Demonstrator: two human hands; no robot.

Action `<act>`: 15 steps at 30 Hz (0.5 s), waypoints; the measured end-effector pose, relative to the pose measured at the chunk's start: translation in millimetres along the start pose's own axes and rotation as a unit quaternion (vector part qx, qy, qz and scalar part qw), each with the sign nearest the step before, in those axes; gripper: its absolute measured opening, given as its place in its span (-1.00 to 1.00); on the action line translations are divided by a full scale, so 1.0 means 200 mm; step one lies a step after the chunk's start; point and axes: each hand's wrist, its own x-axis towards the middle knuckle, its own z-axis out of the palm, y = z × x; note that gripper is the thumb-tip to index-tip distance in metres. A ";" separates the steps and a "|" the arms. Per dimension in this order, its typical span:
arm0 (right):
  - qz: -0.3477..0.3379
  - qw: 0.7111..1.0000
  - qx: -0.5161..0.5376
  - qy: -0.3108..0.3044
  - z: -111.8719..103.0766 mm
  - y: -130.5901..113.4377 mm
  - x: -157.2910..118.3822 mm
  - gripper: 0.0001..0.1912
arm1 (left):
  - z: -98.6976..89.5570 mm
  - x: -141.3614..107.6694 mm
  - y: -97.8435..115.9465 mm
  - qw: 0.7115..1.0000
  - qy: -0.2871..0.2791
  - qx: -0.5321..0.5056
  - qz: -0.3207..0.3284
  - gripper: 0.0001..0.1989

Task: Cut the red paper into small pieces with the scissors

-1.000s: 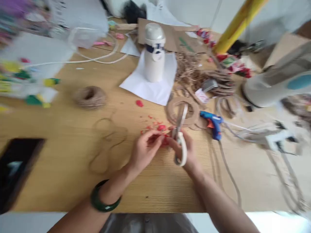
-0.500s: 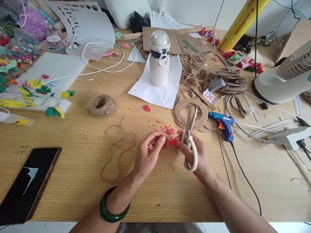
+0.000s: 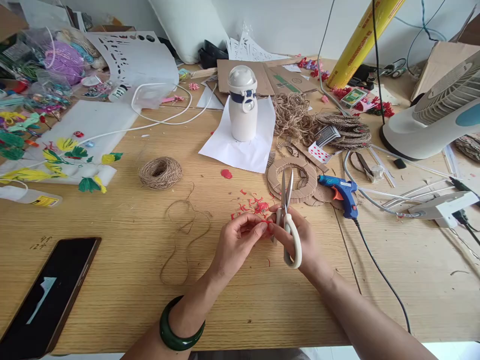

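My left hand point(image 3: 237, 246), a green bangle point(image 3: 181, 336) on its wrist, pinches a small red piece point(image 3: 266, 223) between thumb and fingertips. The thumb and forefinger of my right hand point(image 3: 306, 243) meet at the same piece, which is mostly hidden by fingers. White-handled scissors point(image 3: 296, 245) hang on my right hand, their blades slightly parted and pointing away from me. Just beyond the fingers lie thin red scraps point(image 3: 256, 204). Farther off is a flat red piece point(image 3: 226, 173).
A cardboard ring point(image 3: 275, 185) and a blue glue gun point(image 3: 343, 192) lie beyond my right hand. To the left are a twine coil point(image 3: 160, 173), a loose twine strand point(image 3: 189, 202) and a phone point(image 3: 52, 295). A white bottle point(image 3: 243, 117) stands on paper point(image 3: 213, 150).
My hands have come together, left fingertips now meeting the right ones on the red piece. The scissors have turned slightly more upright. The whole view has shifted a little.
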 end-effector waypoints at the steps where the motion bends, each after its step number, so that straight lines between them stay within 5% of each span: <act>1: -0.002 1.000 -0.002 -0.001 0.00 0.00 0.00 -0.61 | 0.00 0.00 0.00 1.000 -0.002 -0.006 -0.004 -0.83; 5: 0.000 1.000 -0.005 -0.020 -0.01 0.00 0.00 -0.67 | 0.00 0.00 0.00 1.000 0.005 -0.019 0.003 -0.83; 15: 0.032 0.975 0.111 -0.189 -0.03 0.02 -0.01 -0.73 | -0.04 0.04 0.01 0.985 0.092 -0.144 -0.003 -0.82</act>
